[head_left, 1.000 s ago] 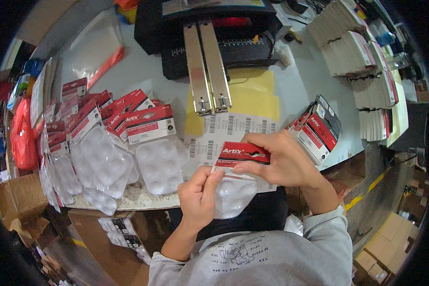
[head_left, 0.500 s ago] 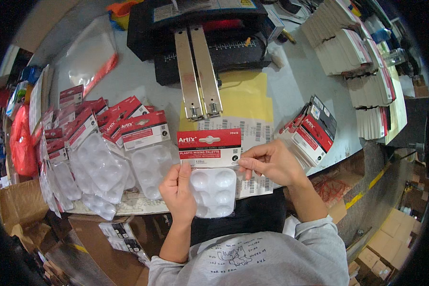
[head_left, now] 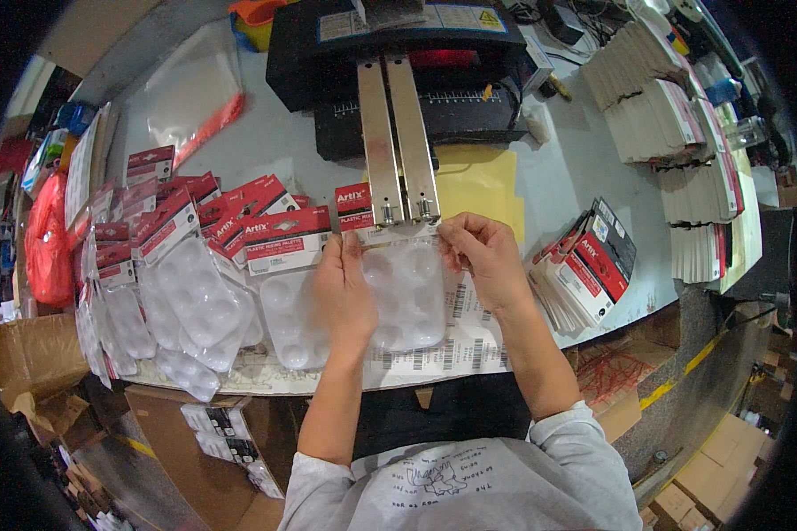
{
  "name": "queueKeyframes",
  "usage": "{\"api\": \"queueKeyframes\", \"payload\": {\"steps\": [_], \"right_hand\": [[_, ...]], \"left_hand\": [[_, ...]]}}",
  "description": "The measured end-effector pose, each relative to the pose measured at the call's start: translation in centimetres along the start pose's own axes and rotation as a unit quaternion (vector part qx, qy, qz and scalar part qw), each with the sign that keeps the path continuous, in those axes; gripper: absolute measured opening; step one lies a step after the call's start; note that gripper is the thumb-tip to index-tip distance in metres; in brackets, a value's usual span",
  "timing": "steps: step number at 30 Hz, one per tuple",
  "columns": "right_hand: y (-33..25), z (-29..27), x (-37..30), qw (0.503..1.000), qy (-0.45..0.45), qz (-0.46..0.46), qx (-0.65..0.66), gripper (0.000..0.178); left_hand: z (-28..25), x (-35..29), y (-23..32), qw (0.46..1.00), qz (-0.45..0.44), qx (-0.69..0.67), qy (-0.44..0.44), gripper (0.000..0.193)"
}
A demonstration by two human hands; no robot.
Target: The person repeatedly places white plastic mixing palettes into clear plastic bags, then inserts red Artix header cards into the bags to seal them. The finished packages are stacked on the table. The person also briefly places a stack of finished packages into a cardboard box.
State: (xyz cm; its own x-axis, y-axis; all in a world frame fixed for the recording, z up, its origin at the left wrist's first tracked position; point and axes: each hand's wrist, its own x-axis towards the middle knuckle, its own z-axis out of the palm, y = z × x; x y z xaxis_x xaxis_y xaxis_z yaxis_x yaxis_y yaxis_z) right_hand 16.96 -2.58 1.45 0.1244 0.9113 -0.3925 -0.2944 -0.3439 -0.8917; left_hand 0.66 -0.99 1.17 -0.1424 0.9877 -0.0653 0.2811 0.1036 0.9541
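Note:
Between my two hands is a bagged white plastic paint palette [head_left: 407,296] topped by a red and white header card [head_left: 353,200]. My left hand [head_left: 345,288] pinches the card's lower left edge with the thumb on top. At the lower right edge, the fingertips of my right hand [head_left: 485,257] are closed on it. Two long metal arms [head_left: 381,142] of a black bench machine [head_left: 292,66] lie over the card and hide much of it. To the left of my left hand, another packaged palette [head_left: 285,305] lies at the edge of a pile.
Several packaged palettes [head_left: 195,296] are heaped on the left. A folded-card stack [head_left: 584,270] stands on the right, with taller card stacks [head_left: 646,106] behind. Barcode label sheets [head_left: 469,341] and a yellow sheet [head_left: 483,177] lie on the table. A clear bag [head_left: 190,97] lies far left.
Both hands have moved forward with the palette package, bringing its header card under the machine's metal arms. The view has shifted slightly.

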Motion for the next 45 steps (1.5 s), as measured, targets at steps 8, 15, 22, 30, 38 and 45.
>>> {"api": "queueKeyframes", "payload": {"steps": [8, 15, 22, 30, 38, 45], "right_hand": [[0.4, -0.2, 0.2, 0.999, -0.012, -0.025, 0.027, 0.013], [0.7, -0.4, 0.5, 0.999, -0.006, -0.034, 0.023, 0.014], [0.5, -0.3, 0.4, 0.999, -0.021, -0.020, 0.031, 0.020], [-1.7, -2.3, -6.5, 0.980, -0.065, -0.010, -0.189, 0.031], [-1.5, -11.8, -20.0, 0.955, 0.221, -0.055, -0.188, 0.018], [5.9, -21.2, -43.8, 0.679, 0.692, 0.024, -0.243, 0.023]], "left_hand": [[0.3, 0.1, -1.3, 0.999, -0.032, -0.014, -0.001, 0.037], [0.2, 0.5, -1.4, 1.000, -0.025, -0.002, -0.005, 0.034], [-0.2, 0.4, -1.6, 0.999, -0.015, 0.022, -0.023, 0.034], [-9.6, 0.7, 3.8, 0.959, -0.053, 0.259, 0.101, 0.044], [-6.1, -0.8, -2.5, 0.757, 0.281, 0.578, -0.117, 0.080], [-8.5, 7.1, -4.9, 0.605, 0.283, 0.734, -0.127, 0.082]]}}
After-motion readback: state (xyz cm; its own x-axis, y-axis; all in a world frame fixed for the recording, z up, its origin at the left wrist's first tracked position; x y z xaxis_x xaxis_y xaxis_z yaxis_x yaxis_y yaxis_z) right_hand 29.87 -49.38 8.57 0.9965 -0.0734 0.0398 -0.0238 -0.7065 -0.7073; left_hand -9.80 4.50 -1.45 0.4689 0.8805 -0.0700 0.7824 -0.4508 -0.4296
